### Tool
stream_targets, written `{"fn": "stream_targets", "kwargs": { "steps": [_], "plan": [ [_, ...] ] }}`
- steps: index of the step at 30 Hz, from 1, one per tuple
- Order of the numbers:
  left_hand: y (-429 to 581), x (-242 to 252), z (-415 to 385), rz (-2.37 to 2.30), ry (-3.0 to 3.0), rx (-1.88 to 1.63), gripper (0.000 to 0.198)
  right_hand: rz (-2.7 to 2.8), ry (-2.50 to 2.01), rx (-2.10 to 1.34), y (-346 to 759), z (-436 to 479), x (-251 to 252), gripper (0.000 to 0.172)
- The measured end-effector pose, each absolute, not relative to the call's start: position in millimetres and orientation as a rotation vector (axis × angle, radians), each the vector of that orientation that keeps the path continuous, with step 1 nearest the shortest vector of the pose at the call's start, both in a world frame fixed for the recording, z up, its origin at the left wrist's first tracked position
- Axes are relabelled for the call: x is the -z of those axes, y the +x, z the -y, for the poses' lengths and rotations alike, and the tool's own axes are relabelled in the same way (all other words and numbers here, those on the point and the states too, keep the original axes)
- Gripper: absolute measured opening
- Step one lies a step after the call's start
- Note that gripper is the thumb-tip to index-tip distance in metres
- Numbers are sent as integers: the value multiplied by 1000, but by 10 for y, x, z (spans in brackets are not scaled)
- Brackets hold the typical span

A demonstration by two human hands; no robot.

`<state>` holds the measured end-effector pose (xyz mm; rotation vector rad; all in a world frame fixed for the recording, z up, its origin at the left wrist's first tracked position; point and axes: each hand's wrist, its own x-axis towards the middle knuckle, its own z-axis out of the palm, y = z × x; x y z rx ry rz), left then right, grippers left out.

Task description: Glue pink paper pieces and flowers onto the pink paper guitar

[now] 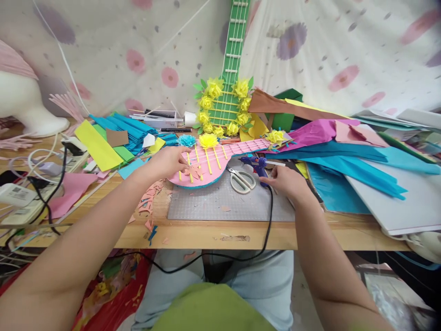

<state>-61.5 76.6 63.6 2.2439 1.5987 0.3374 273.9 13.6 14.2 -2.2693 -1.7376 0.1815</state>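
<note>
My left hand (169, 163) is over the body of a pink paper guitar (219, 168), its fingers pinched at a salmon-coloured cut paper piece (194, 172). The guitar lies flat with yellow strips, white strings, a blue paper flower (186, 140) and a yellow paper flower (208, 140) on it. My right hand (285, 180) has its fingers closed at the handle end of a blue glue gun (257, 163), which lies on its side with a glue stick poking out. Between the hands, scissors (242, 180) rest partly open on the grey cutting mat (213, 204).
A green paper guitar (223, 108) with yellow flowers leans against the curtain. Coloured paper (351, 154) piles up at right, more paper (99, 146) at left. A power strip (44, 184) sits far left. The glue gun's black cord (220, 258) hangs over the front edge.
</note>
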Motion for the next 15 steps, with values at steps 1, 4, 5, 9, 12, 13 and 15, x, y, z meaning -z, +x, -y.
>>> {"fn": "stream_targets", "kwargs": {
  "steps": [1, 4, 5, 9, 12, 13, 15],
  "plan": [
    [-607, -632, -779, -1605, 2279, -319, 57, 1796, -2278, -293, 2646, -95, -226, 34],
    [-554, -626, -787, -1614, 2374, -269, 56, 1976, -1987, -486, 2196, -85, -405, 28],
    [-528, -628, -781, -1613, 2396, -263, 56, 1998, -1885, -521, 2016, -120, -432, 25],
    [-429, -661, -734, -1613, 2447, -218, 55, 1970, -1487, -782, 1382, -365, -438, 25],
    [-392, -696, -704, -1623, 2499, -129, 47, 2002, -1417, -839, 1117, -537, -427, 36],
    [-388, -706, -698, -1627, 2519, -103, 43, 2027, -1418, -836, 1066, -577, -428, 37],
    [-386, -718, -695, -1640, 2554, -68, 39, 2083, -1451, -798, 999, -632, -434, 37]
  ]
}}
